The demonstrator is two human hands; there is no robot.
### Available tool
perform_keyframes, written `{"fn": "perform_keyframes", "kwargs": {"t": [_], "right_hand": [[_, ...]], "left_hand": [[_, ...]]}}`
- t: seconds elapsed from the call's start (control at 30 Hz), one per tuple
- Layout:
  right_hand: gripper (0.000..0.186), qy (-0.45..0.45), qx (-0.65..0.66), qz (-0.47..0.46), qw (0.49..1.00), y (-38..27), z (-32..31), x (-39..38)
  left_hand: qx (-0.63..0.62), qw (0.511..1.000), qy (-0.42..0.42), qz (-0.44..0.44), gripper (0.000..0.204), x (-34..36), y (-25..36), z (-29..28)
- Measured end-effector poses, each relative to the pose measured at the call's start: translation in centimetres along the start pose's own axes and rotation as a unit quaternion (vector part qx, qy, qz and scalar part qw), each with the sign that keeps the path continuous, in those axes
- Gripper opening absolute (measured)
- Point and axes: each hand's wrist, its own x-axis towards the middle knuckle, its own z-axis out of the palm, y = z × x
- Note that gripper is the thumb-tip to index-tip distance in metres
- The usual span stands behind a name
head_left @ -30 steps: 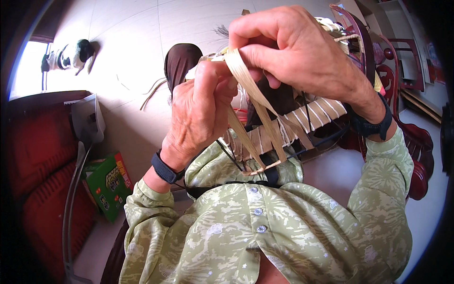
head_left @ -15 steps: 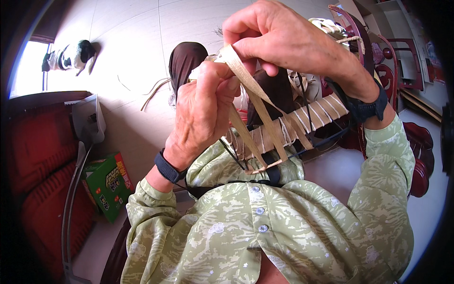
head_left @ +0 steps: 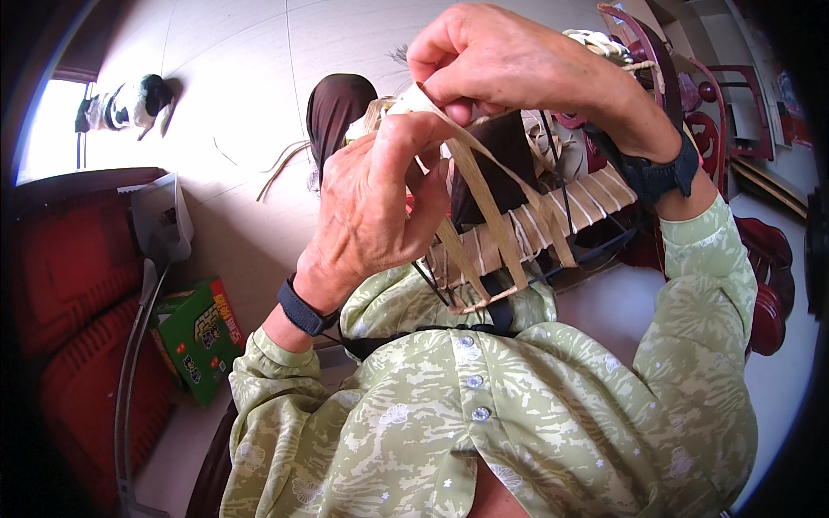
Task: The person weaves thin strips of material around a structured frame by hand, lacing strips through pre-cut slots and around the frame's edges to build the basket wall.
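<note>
— In the head view, what has just changed?
— The loop between my hands is lower. My left hand (head_left: pixel 367 203) has loosened its pinch: the thumb and forefinger stand a little apart. If its hidden fingers hold something, I cannot tell.
— And the other one?
— My right hand (head_left: pixel 522 69) is closed, its thumb against the bent forefinger, and seems to grip the upper part of a long, flat, straw-coloured strip (head_left: pixel 537 207). For the weaving, I judge this means less slack.
— Where exactly is this strip?
— It slopes from between my hands down to the right, over a wide brown bar with white cord lines (head_left: pixel 596 200).
— How does it look?
— Narrow, matt and quite straight, a little wider toward its lower part. Just beside it, two similar straw-coloured strips (head_left: pixel 488 203) go down toward a thin tan rod (head_left: pixel 488 300), near my lap.
</note>
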Motion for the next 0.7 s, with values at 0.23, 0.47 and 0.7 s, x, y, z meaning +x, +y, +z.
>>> {"fn": "perform_keyframes", "kwargs": {"t": [0.23, 0.47, 0.7], "right_hand": [[0.018, -0.011, -0.054, -0.017, 0.998, 0.3, 0.3, 0.7], [0.018, 0.022, -0.063, -0.052, 0.996, 0.7, 0.4, 0.3], [0.018, 0.371, -0.175, -0.164, 0.897, 2.6, 6.0, -8.2]], "left_hand": [[0.094, 0.995, 0.021, 0.025, 0.032, -0.4, -0.5, 0.4], [0.135, 0.987, 0.060, 0.070, 0.025, -0.3, -0.9, 0.6], [0.094, 0.992, 0.080, 0.027, 0.020, -0.1, -0.7, 0.7]]}}
